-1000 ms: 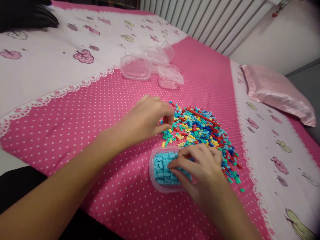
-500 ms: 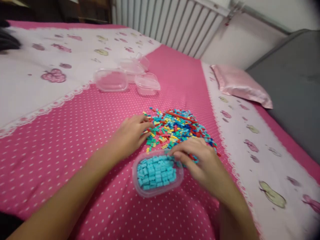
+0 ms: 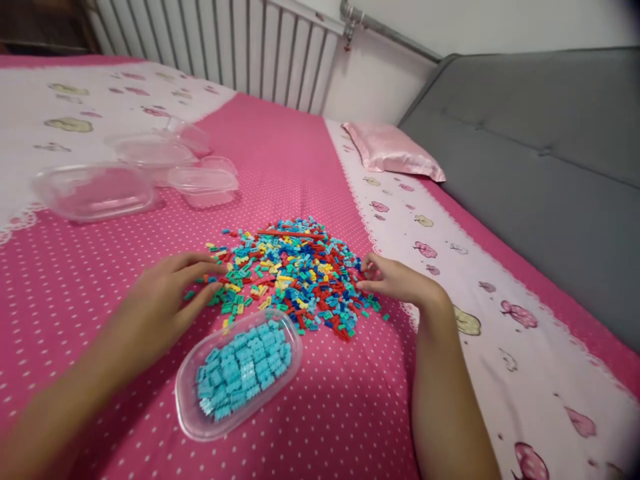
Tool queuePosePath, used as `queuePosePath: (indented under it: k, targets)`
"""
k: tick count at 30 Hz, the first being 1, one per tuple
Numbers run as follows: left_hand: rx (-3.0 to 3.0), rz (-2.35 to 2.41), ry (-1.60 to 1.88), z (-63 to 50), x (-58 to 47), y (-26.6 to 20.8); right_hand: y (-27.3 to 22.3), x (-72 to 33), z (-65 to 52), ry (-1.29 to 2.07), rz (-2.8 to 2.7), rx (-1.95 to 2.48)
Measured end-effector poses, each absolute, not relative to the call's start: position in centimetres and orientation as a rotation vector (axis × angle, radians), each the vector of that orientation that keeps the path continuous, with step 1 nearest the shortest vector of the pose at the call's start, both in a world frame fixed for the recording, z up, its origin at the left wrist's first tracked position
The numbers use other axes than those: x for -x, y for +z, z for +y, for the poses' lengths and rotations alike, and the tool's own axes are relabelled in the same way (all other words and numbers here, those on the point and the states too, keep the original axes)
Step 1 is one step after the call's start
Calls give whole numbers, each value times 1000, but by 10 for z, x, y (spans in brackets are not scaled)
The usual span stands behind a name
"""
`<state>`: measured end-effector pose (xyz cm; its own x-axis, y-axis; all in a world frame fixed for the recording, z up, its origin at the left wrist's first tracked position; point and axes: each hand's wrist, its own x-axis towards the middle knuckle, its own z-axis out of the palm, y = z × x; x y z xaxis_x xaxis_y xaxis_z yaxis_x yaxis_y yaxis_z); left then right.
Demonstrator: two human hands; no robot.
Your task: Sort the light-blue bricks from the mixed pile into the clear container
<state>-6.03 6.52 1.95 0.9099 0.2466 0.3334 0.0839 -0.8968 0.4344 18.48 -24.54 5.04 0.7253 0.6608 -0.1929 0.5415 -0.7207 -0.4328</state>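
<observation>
Empty clear containers sit on a pink bedspread; a left hand, fingers parted, nears a tub of light-blue bricks, fronting a multicolored brick pile; a right hand curls at its edge, grip unclear.

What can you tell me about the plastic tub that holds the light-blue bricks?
The plastic tub is transparent, oval with rounded ends and a wide rim, unlidded. It sits upright on the pink polka-dot bedsheet, slanting in view, nearer than the mixed brick pile. Light-blue bricks lie packed inside. The left hand and right hand appear clear of it.
</observation>
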Motion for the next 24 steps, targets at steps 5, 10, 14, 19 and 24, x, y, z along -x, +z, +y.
queuePosePath:
  k: [5, 10, 14, 19, 24]
  targets:
    - [-2616, 365, 510, 68, 65, 31, 40, -195, -243, 484, -840, 2646]
    - [-2418, 484, 381, 51, 83, 47, 20, -218, -236, 180, -667, 2659]
    - [-2383, 420, 368, 46, 90, 38, -4, -235, -219, -121, -599, 2597]
    - [-2411, 522, 622, 62, 86, 12, -20, -236, -197, -296, -717, 2458]
    - [-2415, 586, 767, 68, 86, 2, -7, -214, -181, -347, -951, 2295]
